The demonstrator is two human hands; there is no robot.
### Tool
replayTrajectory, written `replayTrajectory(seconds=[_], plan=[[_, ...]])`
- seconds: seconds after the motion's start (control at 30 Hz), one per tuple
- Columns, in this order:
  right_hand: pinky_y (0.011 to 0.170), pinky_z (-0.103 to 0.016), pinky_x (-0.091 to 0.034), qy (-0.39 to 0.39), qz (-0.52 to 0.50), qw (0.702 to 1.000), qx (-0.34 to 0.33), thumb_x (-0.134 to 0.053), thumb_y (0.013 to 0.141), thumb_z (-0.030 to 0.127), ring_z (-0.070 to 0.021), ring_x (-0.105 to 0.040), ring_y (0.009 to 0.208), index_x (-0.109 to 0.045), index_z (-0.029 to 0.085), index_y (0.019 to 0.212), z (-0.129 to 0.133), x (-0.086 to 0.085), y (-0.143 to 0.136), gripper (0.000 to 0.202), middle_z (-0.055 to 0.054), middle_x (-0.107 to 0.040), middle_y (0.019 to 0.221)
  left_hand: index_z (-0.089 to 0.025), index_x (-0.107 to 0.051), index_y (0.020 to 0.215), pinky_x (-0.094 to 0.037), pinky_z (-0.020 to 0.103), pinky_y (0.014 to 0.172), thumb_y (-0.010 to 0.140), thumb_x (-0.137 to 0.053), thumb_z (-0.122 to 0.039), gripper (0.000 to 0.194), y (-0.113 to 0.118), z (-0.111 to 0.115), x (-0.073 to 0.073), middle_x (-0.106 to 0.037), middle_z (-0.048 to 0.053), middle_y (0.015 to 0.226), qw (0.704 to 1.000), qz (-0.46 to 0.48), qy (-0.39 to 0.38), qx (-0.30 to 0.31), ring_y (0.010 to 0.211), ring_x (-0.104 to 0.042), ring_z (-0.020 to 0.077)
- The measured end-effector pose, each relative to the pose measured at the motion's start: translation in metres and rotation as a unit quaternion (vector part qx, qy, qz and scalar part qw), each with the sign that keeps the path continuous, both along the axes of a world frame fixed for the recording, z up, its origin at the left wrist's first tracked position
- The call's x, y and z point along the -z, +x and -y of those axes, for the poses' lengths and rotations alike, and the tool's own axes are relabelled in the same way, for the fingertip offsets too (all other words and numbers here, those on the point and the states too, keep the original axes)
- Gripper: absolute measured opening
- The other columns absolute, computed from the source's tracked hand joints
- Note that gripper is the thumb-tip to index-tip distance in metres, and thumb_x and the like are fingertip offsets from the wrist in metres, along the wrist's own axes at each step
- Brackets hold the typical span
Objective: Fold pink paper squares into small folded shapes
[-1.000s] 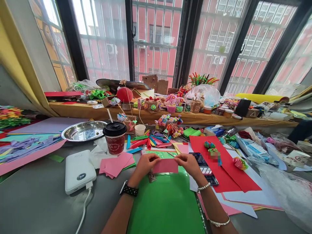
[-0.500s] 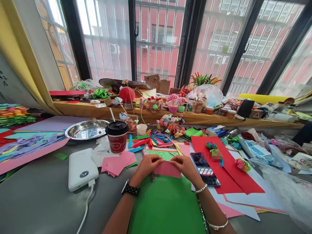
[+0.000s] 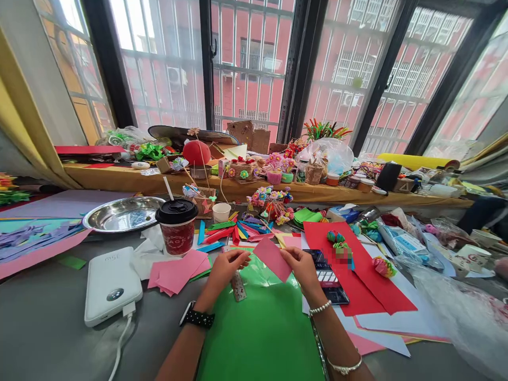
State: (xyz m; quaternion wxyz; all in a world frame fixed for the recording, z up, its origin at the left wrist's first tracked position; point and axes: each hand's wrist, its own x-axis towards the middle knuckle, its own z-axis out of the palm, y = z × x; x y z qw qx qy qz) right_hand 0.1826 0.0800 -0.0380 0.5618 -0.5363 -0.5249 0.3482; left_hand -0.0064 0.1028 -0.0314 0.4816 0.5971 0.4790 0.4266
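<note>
In the head view, a pink sheet of paper [image 3: 273, 258] is pinched between the thumb and fingers of my right hand [image 3: 300, 267]. The sheet hangs tilted, one corner pointing up, above a shiny green folder [image 3: 262, 333]. My left hand [image 3: 226, 270] is just left of the sheet, its fingertips apart from it and nothing visible in them. Below that hand a small patterned strip [image 3: 238, 287] lies on the folder. A stack of pink paper pieces [image 3: 180, 272] with green ones beneath lies further left.
Left of me are a white power bank [image 3: 113, 286] with its cable, a lidded coffee cup [image 3: 177, 227] and a steel dish [image 3: 123, 214]. At right, a phone [image 3: 335, 293] and red paper [image 3: 357, 270] lie beside plastic bags. Colourful paper strips [image 3: 222, 233] and craft flowers stand behind.
My left hand has come off the pink paper and moved left. The paper, now in my right hand only, has turned so a corner points up. The view has shifted slightly right.
</note>
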Motion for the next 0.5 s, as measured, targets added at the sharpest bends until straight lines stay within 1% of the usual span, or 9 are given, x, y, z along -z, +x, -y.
replayTrajectory(seconds=[0.07,0.13,0.17,0.27,0.5], plan=[[0.053,-0.024,-0.041,-0.01,-0.057,0.998,0.002,-0.057,0.06,0.045,-0.0166,-0.056,0.063,-0.063,0.012,0.073,0.001,0.0,-0.004,0.036,-0.006,-0.064,0.07,-0.012,-0.063,0.075,-0.046,0.028,0.064,0.058,-0.058,-0.042,0.035,0.005,0.002,0.0,-0.065,0.007,0.072,0.997,0.01,-0.038,0.069,0.069,-0.06,0.0181],[0.054,-0.024,-0.042,-0.019,-0.08,0.997,-0.011,-0.058,0.059,0.046,-0.0172,-0.056,0.065,-0.063,0.012,0.074,0.002,-0.001,-0.01,0.038,-0.007,-0.064,0.073,-0.012,-0.063,0.072,-0.046,0.028,0.065,0.056,-0.061,-0.042,0.034,0.01,0.004,0.0,-0.065,0.006,0.07,0.992,0.024,-0.058,0.109,0.069,-0.059,0.0176],[0.054,-0.025,-0.043,-0.022,-0.083,0.996,-0.021,-0.058,0.059,0.047,-0.0173,-0.056,0.065,-0.063,0.012,0.074,0.003,-0.001,-0.012,0.038,-0.007,-0.064,0.073,-0.012,-0.063,0.07,-0.047,0.028,0.066,0.056,-0.061,-0.042,0.034,0.012,0.004,0.001,-0.065,0.006,0.068,0.991,0.033,-0.062,0.112,0.067,-0.059,0.0172],[0.054,-0.025,-0.043,-0.023,-0.075,0.996,-0.048,-0.058,0.059,0.046,-0.0171,-0.056,0.064,-0.063,0.012,0.072,0.004,-0.001,-0.015,0.037,-0.006,-0.064,0.071,-0.011,-0.061,0.065,-0.047,0.028,0.065,0.055,-0.062,-0.042,0.032,0.014,0.005,0.002,-0.063,0.005,0.062,0.993,0.052,-0.063,0.091,0.062,-0.059,0.0154],[0.049,-0.023,-0.041,-0.065,-0.057,0.994,-0.072,-0.06,0.058,0.044,-0.0132,-0.053,0.055,-0.061,0.012,0.066,0.006,-0.001,-0.014,0.032,-0.002,-0.061,0.06,-0.012,-0.058,0.057,-0.046,0.025,0.059,0.055,-0.061,-0.044,0.032,0.009,0.007,-0.002,-0.058,0.0,0.055,0.997,0.054,-0.021,0.052,0.055,-0.055,0.0123]])
